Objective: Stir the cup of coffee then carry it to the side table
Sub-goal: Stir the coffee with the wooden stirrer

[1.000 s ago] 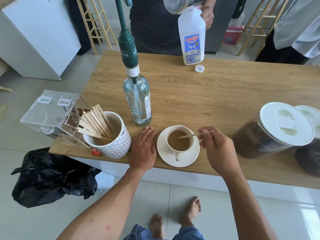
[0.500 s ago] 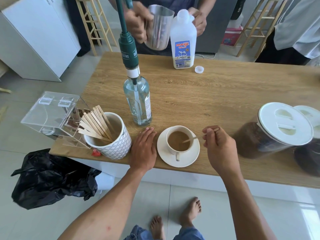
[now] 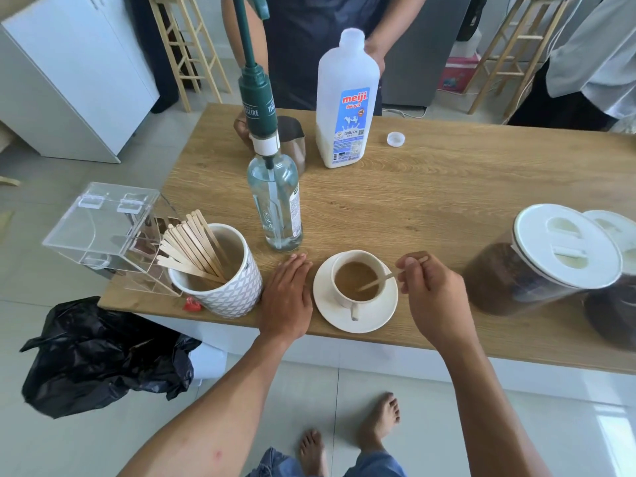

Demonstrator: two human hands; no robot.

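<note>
A white cup of milky coffee (image 3: 356, 282) stands on a white saucer (image 3: 375, 321) near the front edge of the wooden table (image 3: 447, 187), its handle toward me. My right hand (image 3: 435, 297) is just right of the cup, pinching a thin wooden stir stick (image 3: 377, 282) whose far end dips into the coffee. My left hand (image 3: 287, 299) lies flat on the table beside the saucer's left rim, fingers together, holding nothing.
Left of my hand: a patterned mug of wooden sticks (image 3: 220, 277), a clear acrylic box (image 3: 103, 232). Behind: a pump bottle (image 3: 273, 201), a steel jug (image 3: 292, 142), a milk bottle (image 3: 347, 108) held by a person opposite, its cap (image 3: 395, 138). Two coffee jars (image 3: 547, 259) at right. A black bag (image 3: 99, 352) lies on the floor.
My right hand has swung the stick's tip toward the near side of the cup. The person opposite set the steel jug down behind the pump bottle and keeps a hand on the milk bottle.
</note>
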